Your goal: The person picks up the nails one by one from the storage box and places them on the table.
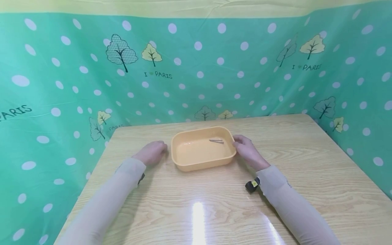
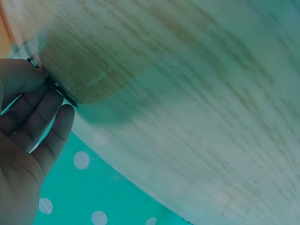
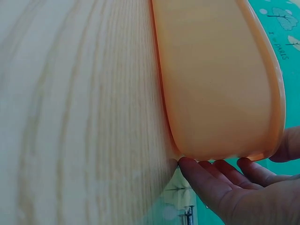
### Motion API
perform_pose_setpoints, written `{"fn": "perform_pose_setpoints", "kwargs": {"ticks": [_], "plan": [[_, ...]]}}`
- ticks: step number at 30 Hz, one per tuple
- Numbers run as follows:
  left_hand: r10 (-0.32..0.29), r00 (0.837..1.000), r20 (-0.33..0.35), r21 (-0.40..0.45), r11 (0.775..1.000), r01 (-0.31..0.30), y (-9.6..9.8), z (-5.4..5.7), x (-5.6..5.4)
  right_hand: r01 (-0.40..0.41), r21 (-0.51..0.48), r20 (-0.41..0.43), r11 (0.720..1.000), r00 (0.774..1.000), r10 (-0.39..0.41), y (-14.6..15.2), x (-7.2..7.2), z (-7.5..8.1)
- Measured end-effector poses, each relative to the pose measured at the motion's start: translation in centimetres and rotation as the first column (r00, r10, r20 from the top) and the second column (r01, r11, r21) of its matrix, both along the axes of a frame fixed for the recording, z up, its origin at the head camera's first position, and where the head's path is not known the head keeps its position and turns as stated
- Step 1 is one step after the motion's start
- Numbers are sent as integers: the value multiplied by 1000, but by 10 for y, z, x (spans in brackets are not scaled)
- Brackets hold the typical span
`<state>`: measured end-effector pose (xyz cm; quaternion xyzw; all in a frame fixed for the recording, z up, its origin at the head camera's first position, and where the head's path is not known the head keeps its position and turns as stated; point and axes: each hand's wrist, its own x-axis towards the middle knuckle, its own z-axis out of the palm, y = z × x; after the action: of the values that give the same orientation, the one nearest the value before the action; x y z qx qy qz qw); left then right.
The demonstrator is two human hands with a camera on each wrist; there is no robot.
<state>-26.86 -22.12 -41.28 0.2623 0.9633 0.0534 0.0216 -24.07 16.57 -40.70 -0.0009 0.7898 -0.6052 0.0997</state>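
A shallow orange plastic tray (image 1: 196, 166) sits on the wooden table, with a few thin metal nails (image 1: 216, 142) lying inside toward its right end. My left hand (image 1: 152, 152) is just left of the tray, low over the table. In the left wrist view, its thumb and fingers pinch a thin dark nail (image 2: 65, 96), whose pointed end sticks out past the fingertips. At the tray's right end, my right hand (image 1: 248, 152) holds the rim. The right wrist view has its fingers (image 3: 206, 180) against the outer end wall and the thumb (image 3: 288, 145) by the rim.
The light wooden table (image 1: 190, 200) extends around the tray and reflects a bright strip of light in front. A green dotted curtain (image 1: 208, 85) hangs behind the table and along both sides. A black wrist camera (image 1: 251, 185) is strapped under the right sleeve.
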Motion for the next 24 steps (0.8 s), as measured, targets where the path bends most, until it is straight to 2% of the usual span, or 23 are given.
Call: {"fn": "perform_pose_setpoints", "kwargs": {"ticks": [24], "plan": [[-16, 999, -29, -10, 1000, 16, 0, 1, -3, -9, 5, -5, 1000, 1000, 9, 1, 0, 0]]}}
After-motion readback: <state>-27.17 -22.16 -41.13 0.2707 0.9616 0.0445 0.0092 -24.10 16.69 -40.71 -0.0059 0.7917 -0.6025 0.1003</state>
